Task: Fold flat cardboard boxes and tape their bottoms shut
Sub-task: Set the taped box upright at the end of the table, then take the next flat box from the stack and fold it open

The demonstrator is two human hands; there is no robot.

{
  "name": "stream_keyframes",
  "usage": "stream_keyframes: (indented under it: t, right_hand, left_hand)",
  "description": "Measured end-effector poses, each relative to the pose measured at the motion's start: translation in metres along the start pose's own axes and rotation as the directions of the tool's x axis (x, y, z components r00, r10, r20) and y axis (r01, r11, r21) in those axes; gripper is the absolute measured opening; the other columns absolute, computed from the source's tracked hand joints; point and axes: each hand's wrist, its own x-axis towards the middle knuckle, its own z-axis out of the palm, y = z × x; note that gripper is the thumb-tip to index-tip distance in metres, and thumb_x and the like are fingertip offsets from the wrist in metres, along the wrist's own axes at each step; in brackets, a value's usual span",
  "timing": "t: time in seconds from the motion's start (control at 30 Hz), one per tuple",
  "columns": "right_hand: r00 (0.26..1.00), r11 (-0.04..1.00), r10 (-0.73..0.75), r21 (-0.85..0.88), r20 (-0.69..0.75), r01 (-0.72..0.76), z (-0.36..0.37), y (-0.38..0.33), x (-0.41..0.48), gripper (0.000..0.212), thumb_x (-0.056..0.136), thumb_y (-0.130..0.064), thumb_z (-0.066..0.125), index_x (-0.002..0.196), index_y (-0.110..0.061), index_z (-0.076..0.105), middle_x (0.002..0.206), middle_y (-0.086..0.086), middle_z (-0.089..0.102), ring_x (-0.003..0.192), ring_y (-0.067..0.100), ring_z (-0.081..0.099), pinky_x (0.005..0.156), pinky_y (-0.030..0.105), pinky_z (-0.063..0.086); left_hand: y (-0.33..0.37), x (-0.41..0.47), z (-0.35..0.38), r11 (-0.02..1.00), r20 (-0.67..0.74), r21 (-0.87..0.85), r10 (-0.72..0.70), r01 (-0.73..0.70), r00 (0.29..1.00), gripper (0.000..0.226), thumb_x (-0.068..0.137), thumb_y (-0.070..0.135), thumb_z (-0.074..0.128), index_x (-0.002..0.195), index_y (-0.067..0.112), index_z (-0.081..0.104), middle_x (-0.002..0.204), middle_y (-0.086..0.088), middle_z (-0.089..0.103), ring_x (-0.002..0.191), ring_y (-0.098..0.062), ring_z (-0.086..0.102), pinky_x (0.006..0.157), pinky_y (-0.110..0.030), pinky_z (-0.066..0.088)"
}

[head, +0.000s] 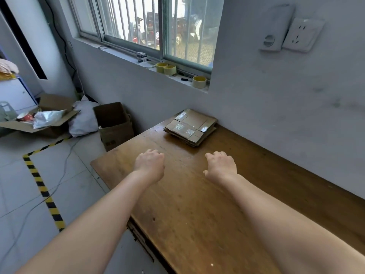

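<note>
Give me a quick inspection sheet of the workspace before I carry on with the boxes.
Surface: wooden table against the wall, mostly bare, scuffed and spotted.
Job's things: stack of flat cardboard boxes at the table's far end, with shiny tape patches on the top one; three tape rolls on the windowsill.
Clutter: open brown box and open box of rubbish on the floor left of the table, white bag between them.
Grippers: left hand and right hand over the table, fingers curled, holding nothing.
Cables: grey cable trailing across the floor tiles; black cable running down the wall beside the window.
Surroundings: barred window, wall socket, yellow-black floor tape.
</note>
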Motion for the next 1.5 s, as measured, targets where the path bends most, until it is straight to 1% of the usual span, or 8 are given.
stream_keyframes:
  t: [0.43,0.77,0.87,1.03,1.3,1.37,1.43,1.5]
  right_hand:
    - [0.976,0.980,0.186,0.045,0.110,-0.192,0.029,-0.022,0.137,0.047,0.090,-0.043,0.057,0.129,-0.020,0.048,0.125,0.006,0.055,0.118,0.026,0.047,0.095,0.038,0.040]
    - [0.893,0.881,0.410,0.173,0.187,-0.441,0.060,-0.030,0.234,0.055,0.091,-0.044,0.058,0.136,-0.017,0.043,0.129,0.006,0.054,0.120,0.026,0.048,0.096,0.039,0.045]
    - [0.845,0.798,0.481,0.284,0.231,-0.532,0.069,-0.032,0.248,0.061,0.091,-0.044,0.058,0.141,-0.017,0.036,0.133,0.008,0.051,0.118,0.028,0.051,0.092,0.040,0.048]
    - [0.724,0.549,0.647,0.513,0.240,-0.660,0.077,-0.031,0.255,0.060,0.092,-0.040,0.057,0.144,-0.018,0.036,0.137,0.006,0.051,0.122,0.026,0.051,0.091,0.037,0.045]
    - [0.602,0.312,0.750,0.655,0.275,-0.688,0.080,-0.029,0.243,0.054,0.090,-0.033,0.063,0.138,-0.020,0.044,0.134,0.003,0.054,0.121,0.023,0.052,0.097,0.039,0.046]
    - [0.564,0.213,0.765,0.704,0.312,-0.677,0.081,-0.027,0.234,0.059,0.088,-0.031,0.066,0.140,-0.018,0.041,0.137,0.004,0.053,0.123,0.025,0.051,0.100,0.042,0.045]
    - [0.556,0.141,0.758,0.747,0.340,-0.650,0.081,-0.027,0.223,0.060,0.089,-0.031,0.065,0.141,-0.017,0.041,0.140,0.004,0.051,0.125,0.024,0.050,0.101,0.040,0.044]
    - [0.562,0.083,0.754,0.799,0.340,-0.595,0.080,-0.030,0.211,0.052,0.090,-0.032,0.063,0.138,-0.017,0.047,0.137,0.002,0.053,0.121,0.022,0.052,0.093,0.034,0.046]
  left_hand:
    - [-0.046,0.169,0.049,0.991,0.106,-0.086,0.116,-0.107,0.988,0.026,0.095,0.032,0.048,0.115,0.018,0.056,0.119,-0.003,0.056,0.119,-0.022,0.046,0.091,-0.035,0.041]
    - [-0.063,0.300,0.095,0.934,0.178,-0.342,0.169,-0.100,0.969,0.047,0.095,0.030,0.053,0.136,0.012,0.040,0.146,-0.007,0.037,0.130,-0.028,0.036,0.102,-0.040,0.038]
    - [-0.060,0.318,0.102,0.920,0.230,-0.389,0.148,-0.049,0.962,0.051,0.096,0.032,0.052,0.139,0.009,0.037,0.145,-0.009,0.038,0.131,-0.030,0.036,0.105,-0.041,0.035]
    - [-0.051,0.331,0.102,0.925,0.154,-0.378,0.019,0.041,0.988,0.047,0.092,0.045,0.054,0.126,0.013,0.048,0.123,-0.011,0.050,0.115,-0.030,0.046,0.093,-0.041,0.041]
    - [-0.035,0.327,0.096,0.504,0.301,-0.806,-0.100,0.309,0.948,0.013,0.094,0.014,0.053,0.092,0.010,0.065,0.105,-0.009,0.065,0.090,-0.022,0.055,0.069,-0.029,0.041]
    - [-0.035,0.320,0.096,0.471,0.306,-0.810,-0.170,0.351,0.937,0.013,0.094,0.020,0.056,0.089,0.013,0.066,0.110,-0.007,0.063,0.101,-0.025,0.054,0.083,-0.036,0.043]
    - [-0.035,0.308,0.094,0.541,0.250,-0.766,-0.244,0.346,0.937,0.016,0.092,0.029,0.058,0.091,0.015,0.068,0.120,-0.004,0.057,0.119,-0.027,0.044,0.100,-0.044,0.033]
    - [-0.032,0.292,0.092,0.424,0.231,-0.848,-0.247,0.319,0.941,0.017,0.092,0.026,0.059,0.088,0.012,0.068,0.122,-0.006,0.056,0.118,-0.027,0.046,0.098,-0.042,0.039]
